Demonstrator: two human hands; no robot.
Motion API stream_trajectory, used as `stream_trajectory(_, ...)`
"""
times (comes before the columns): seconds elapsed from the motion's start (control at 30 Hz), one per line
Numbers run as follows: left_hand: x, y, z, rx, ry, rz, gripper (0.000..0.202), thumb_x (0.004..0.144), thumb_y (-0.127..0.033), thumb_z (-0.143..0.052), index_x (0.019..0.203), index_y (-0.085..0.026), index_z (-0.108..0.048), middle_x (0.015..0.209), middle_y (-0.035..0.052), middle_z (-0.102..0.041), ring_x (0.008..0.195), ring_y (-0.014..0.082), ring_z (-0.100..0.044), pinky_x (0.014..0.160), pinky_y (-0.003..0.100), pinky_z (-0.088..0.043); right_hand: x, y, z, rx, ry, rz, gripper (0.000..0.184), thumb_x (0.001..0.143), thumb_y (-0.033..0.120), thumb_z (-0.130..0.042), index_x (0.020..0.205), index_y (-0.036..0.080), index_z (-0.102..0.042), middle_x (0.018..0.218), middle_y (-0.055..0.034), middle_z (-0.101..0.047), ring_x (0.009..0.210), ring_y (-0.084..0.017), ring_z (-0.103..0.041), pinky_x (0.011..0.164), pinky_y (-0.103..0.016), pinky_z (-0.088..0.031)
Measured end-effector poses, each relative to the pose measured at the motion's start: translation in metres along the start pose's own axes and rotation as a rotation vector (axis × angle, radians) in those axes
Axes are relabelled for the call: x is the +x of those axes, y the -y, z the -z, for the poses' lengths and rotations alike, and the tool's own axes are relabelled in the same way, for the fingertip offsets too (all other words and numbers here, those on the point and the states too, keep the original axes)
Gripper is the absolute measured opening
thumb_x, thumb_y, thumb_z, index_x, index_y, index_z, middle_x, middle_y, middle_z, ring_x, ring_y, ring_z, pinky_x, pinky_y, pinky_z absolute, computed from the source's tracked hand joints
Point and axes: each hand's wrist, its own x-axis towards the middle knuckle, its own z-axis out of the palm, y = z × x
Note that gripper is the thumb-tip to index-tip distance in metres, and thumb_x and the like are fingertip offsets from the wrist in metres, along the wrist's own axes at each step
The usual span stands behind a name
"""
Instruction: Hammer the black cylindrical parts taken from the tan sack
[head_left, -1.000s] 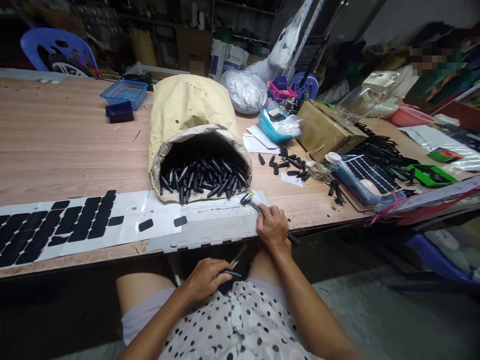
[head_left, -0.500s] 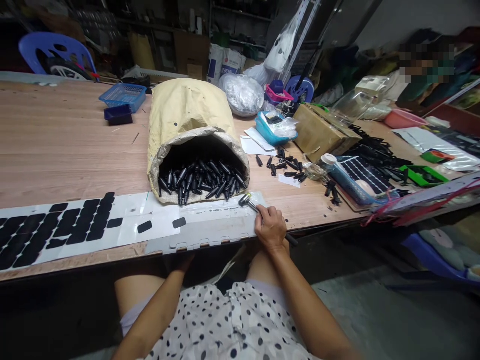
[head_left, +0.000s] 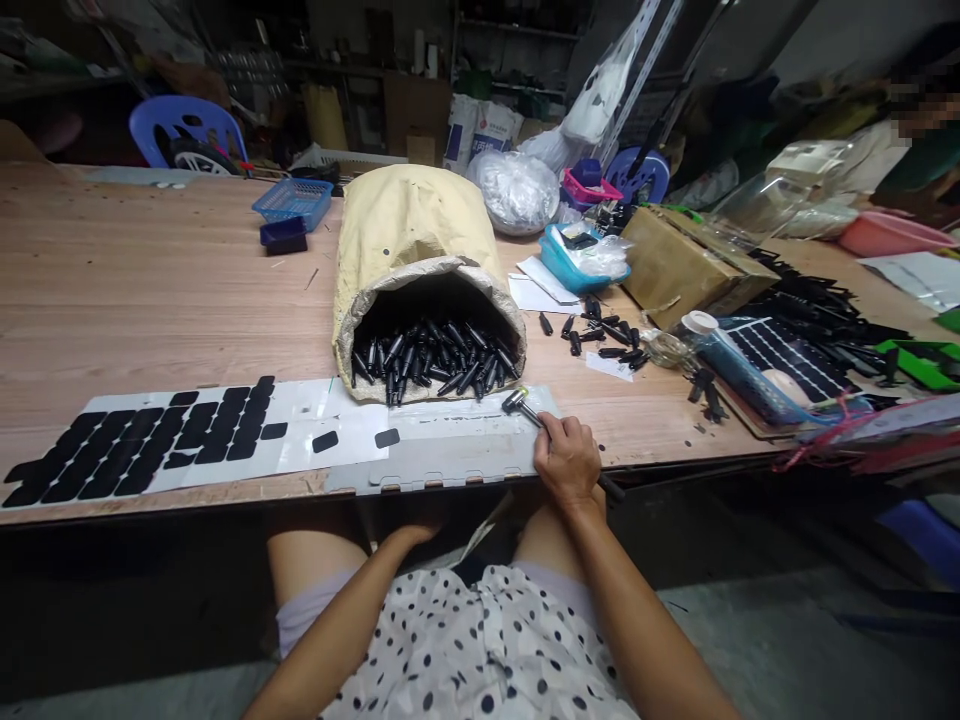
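My right hand [head_left: 568, 458] is closed round the dark handle of a small hammer [head_left: 528, 408] at the table's front edge. The hammer's head rests over or on the grey-white sheet [head_left: 450, 452]. My left hand [head_left: 424, 527] is low under the table edge, its fingers hidden in shadow. Behind the sheet, a cream sack [head_left: 420, 215] lies with its mouth facing me, full of black tapered parts [head_left: 431, 360]. Black rounded pads [head_left: 217, 430] cover a white backing sheet on the left, with two loose pads nearer the sack.
More black parts [head_left: 600, 335] lie right of the sack, near a cardboard box [head_left: 690, 265] and a blue basket [head_left: 574, 265]. Blue trays [head_left: 292, 205] stand at back left. A clear-wrapped bundle [head_left: 765, 370] and a green tray [head_left: 919, 365] are at right.
The view has turned left, so the table's contents appear farther right. My right hand keeps its grip on the hammer; my left hand stays below the table edge.
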Motion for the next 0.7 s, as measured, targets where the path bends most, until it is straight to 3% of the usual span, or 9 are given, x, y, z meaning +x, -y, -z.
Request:
stream_trajectory(0.07, -0.010, -0.016, 0.003, 0.015, 0.146, -0.003, 0.009, 0.073, -0.029, -0.065, 0.074, -0.025, -0.072, 0.074, 0.0031, -0.074, 0.078, 0.0265, -0.072, 0.069, 0.035, -0.055, 0.000, 0.001, 0.000, -0.010, -0.013, 0.003, 0.027, 0.088, 0.018, -0.050, 0.104, 0.024, -0.072, 0.082, -0.0055, -0.053, 0.079, -0.021, -0.041, 0.068, -0.033, -0.029)
stream_trajectory(0.13, -0.021, -0.038, 0.019, 0.017, 0.328, -0.073, 0.015, 0.074, -0.033, -0.066, 0.082, -0.024, -0.075, 0.078, 0.0020, -0.075, 0.076, 0.0228, -0.071, 0.068, 0.031, -0.054, 0.000, 0.002, 0.000, -0.023, -0.020, 0.008, 0.028, 0.088, 0.017, -0.050, 0.104, 0.024, -0.072, 0.081, -0.0055, -0.053, 0.079, -0.022, -0.041, 0.068, -0.033, -0.029)
stream_trajectory(0.23, -0.031, -0.078, 0.063, -0.078, 0.665, -0.333, 0.027, 0.081, -0.038, -0.064, 0.100, -0.023, -0.076, 0.087, 0.0018, -0.076, 0.079, 0.0180, -0.068, 0.074, 0.027, -0.053, 0.000, 0.002, 0.000, -0.046, -0.025, 0.016, 0.027, 0.088, 0.017, -0.050, 0.103, 0.024, -0.072, 0.081, -0.0053, -0.053, 0.079, -0.021, -0.042, 0.069, -0.032, -0.029)
stream_trajectory(0.3, -0.025, -0.102, 0.097, -0.214, 0.722, -0.387, 0.033, 0.087, -0.040, -0.059, 0.110, -0.021, -0.073, 0.085, 0.0012, -0.075, 0.074, 0.0150, -0.066, 0.072, 0.025, -0.052, 0.000, 0.001, -0.001, -0.062, -0.026, 0.020, 0.027, 0.088, 0.018, -0.050, 0.103, 0.024, -0.072, 0.081, -0.0052, -0.053, 0.079, -0.021, -0.042, 0.069, -0.032, -0.029)
stream_trajectory(0.37, -0.009, -0.120, 0.127, -0.250, 0.478, -0.376, 0.031, 0.091, -0.037, -0.054, 0.109, -0.019, -0.072, 0.089, 0.0021, -0.074, 0.076, 0.0153, -0.066, 0.073, 0.026, -0.053, 0.001, 0.001, -0.002, -0.071, -0.023, 0.025, 0.027, 0.088, 0.017, -0.051, 0.103, 0.024, -0.072, 0.082, -0.0048, -0.053, 0.080, -0.021, -0.042, 0.069, -0.031, -0.029)
stream_trajectory(0.43, 0.014, -0.131, 0.146, -0.123, 0.047, -0.299, 0.027, 0.093, -0.028, -0.050, 0.105, -0.018, -0.072, 0.097, 0.0040, -0.073, 0.086, 0.0174, -0.067, 0.082, 0.029, -0.053, 0.001, 0.000, -0.003, -0.073, -0.018, 0.025, 0.027, 0.087, 0.016, -0.052, 0.104, 0.024, -0.072, 0.082, -0.0046, -0.052, 0.080, -0.021, -0.042, 0.069, -0.031, -0.029)
stream_trajectory(0.5, 0.039, -0.135, 0.154, 0.079, -0.271, -0.194, 0.026, 0.093, -0.023, -0.050, 0.105, -0.017, -0.072, 0.106, 0.0071, -0.071, 0.096, 0.0204, -0.067, 0.091, 0.032, -0.051, 0.001, 0.000, -0.005, -0.072, -0.012, 0.019, 0.028, 0.086, 0.016, -0.053, 0.105, 0.024, -0.072, 0.082, -0.0045, -0.052, 0.080, -0.020, -0.041, 0.069, -0.031, -0.028)
stream_trajectory(0.57, 0.059, -0.136, 0.152, 0.263, -0.373, -0.109, 0.025, 0.092, -0.022, -0.052, 0.107, -0.017, -0.071, 0.111, 0.0101, -0.069, 0.102, 0.0231, -0.066, 0.093, 0.033, -0.051, 0.002, 0.000, -0.005, -0.069, -0.006, 0.011, 0.028, 0.086, 0.017, -0.053, 0.105, 0.024, -0.071, 0.082, -0.0046, -0.051, 0.080, -0.020, -0.040, 0.069, -0.031, -0.027)
stream_trajectory(0.7, 0.078, -0.134, 0.140, 0.467, -0.363, -0.048, 0.021, 0.090, -0.022, -0.057, 0.105, -0.017, -0.071, 0.113, 0.0118, -0.068, 0.109, 0.0274, -0.064, 0.090, 0.034, -0.052, 0.002, 0.000, -0.006, -0.050, 0.003, 0.007, 0.028, 0.085, 0.017, -0.053, 0.106, 0.024, -0.071, 0.083, -0.0050, -0.051, 0.080, -0.020, -0.039, 0.068, -0.031, -0.027)
